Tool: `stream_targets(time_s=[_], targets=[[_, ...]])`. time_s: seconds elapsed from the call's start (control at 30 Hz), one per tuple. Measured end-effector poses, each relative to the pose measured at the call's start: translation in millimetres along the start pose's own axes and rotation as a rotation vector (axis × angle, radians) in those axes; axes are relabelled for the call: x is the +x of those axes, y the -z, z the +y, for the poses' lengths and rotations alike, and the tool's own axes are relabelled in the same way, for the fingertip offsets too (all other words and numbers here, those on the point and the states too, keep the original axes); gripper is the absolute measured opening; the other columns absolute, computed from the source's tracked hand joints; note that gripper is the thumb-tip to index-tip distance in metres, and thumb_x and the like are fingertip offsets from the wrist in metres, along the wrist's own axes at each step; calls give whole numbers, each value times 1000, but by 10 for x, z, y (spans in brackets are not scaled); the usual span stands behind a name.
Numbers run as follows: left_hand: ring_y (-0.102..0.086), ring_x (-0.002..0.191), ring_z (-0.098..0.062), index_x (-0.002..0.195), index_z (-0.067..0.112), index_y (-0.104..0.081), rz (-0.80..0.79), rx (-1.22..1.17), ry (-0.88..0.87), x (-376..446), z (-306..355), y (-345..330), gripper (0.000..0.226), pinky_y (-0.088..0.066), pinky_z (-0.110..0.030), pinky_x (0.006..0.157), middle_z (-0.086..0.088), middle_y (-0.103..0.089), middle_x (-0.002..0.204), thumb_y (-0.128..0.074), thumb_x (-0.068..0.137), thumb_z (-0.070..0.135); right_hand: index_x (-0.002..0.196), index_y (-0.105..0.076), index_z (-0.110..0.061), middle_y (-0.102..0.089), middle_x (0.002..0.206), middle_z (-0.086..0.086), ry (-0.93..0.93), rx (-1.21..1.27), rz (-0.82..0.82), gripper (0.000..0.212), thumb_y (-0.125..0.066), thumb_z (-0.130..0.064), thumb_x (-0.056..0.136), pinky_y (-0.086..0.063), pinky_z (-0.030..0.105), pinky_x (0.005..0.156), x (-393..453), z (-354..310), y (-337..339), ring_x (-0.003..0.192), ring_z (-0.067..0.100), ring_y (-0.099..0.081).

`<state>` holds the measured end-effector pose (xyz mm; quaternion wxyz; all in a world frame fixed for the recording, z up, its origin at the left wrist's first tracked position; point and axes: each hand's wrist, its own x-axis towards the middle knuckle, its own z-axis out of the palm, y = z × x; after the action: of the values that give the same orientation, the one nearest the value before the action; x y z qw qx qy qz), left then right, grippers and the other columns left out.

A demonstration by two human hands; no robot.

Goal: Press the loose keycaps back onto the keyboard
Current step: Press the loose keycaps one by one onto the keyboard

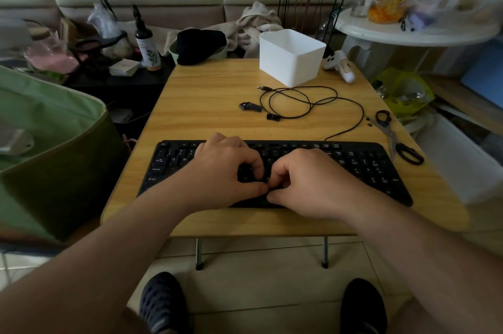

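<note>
A black keyboard (367, 167) lies across the near part of the wooden table (206, 104). My left hand (226, 170) and my right hand (307, 184) hover over its middle with fingers curled. Their thumbs and fingertips meet at one spot on the lower key rows, and whatever is between them is hidden. Two loose black keycaps lie on the table beyond the keyboard, a longer one (250, 106) and a small one (272, 116).
The keyboard's cable (299, 100) lies coiled behind it. A white plastic bin (291, 58) and a white controller (339, 65) stand at the back, and scissors (394, 140) lie at the right edge. A green bag (54, 143) stands to the left. My feet are under the table.
</note>
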<state>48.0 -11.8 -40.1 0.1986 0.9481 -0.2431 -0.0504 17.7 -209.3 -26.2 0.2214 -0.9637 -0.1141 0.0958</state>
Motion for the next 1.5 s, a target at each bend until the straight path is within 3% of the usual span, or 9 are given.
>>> stream_targets(time_s=[0.23, 0.5, 0.67, 0.83, 1.0, 1.5], targets=[[-35, 119, -14, 85, 49, -60, 17, 9, 10, -1, 16, -6, 22, -31, -40, 103, 19, -52, 113, -66, 79, 69, 86, -77, -34, -68, 84, -20, 0, 8, 29, 7, -75, -38, 90, -54, 45, 94, -18, 8, -35, 91, 6, -61], [-35, 116, -15, 82, 47, -59, 33, 34, 37, -12, 65, -26, 20, -29, -39, 98, 18, -50, 110, -67, 82, 64, 80, -61, -37, -60, 90, -16, 55, -165, 98, 16, -67, -40, 94, -42, 47, 98, -53, -33, -103, 99, 11, -41], [-35, 116, -15, 81, 46, -59, 26, 22, 35, -25, 63, -15, 19, -28, -38, 98, 18, -50, 111, -68, 83, 63, 93, -72, -33, -60, 88, -16, 51, -119, 111, 9, -67, -39, 95, -42, 48, 101, -68, -7, -109, 103, 13, -47], [-34, 119, -13, 92, 50, -64, -50, 1, 20, -34, -45, 78, 20, -32, -43, 105, 21, -48, 113, -75, 79, 61, 107, -74, -36, -61, 83, -19, 81, -68, 56, 19, -69, -45, 92, -47, 48, 98, -64, 32, -22, 99, 10, -50], [-32, 120, -12, 97, 54, -63, -49, 23, 12, -31, -59, 81, 25, -32, -43, 106, 19, -49, 114, -76, 78, 63, 108, -72, -35, -62, 82, -17, 109, -51, 32, 19, -71, -44, 92, -49, 47, 94, -59, 37, -30, 93, 8, -53], [-33, 117, -12, 100, 55, -66, -31, 10, -16, -48, -91, 41, 24, -31, -43, 106, 26, -45, 107, -75, 79, 63, 120, -65, -38, -55, 98, -19, 196, -267, 100, 24, -57, -48, 100, -44, 44, 97, -113, 41, -85, 106, 10, -46]])
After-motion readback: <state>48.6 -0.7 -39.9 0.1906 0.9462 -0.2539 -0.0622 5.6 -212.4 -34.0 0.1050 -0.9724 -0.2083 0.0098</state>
